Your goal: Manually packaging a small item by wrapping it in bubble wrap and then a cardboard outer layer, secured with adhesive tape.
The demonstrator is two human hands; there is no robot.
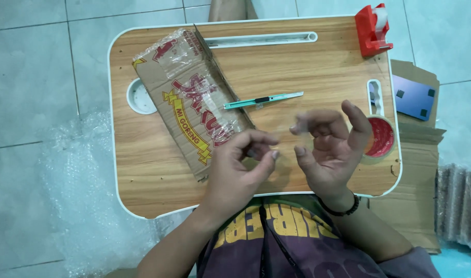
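My left hand [240,167] hovers over the front of a small wooden lap table [142,180], thumb and forefinger pinched on one end of a faint clear tape strip [286,140]. My right hand [330,149] is just to its right, fingers curled and blurred, with the strip's other end at its fingertips. A flattened cardboard box [186,98] with red and yellow print, partly covered in clear tape, lies diagonally just beyond my left hand. A green utility knife [263,100] rests on the table past both hands.
A red tape dispenser [373,30] stands at the table's far right corner. A tape roll with a red core [382,138] sits behind my right hand. Bubble wrap [81,180] lies on the tiled floor to the left, brown cardboard [415,175] and a blue board [413,97] to the right.
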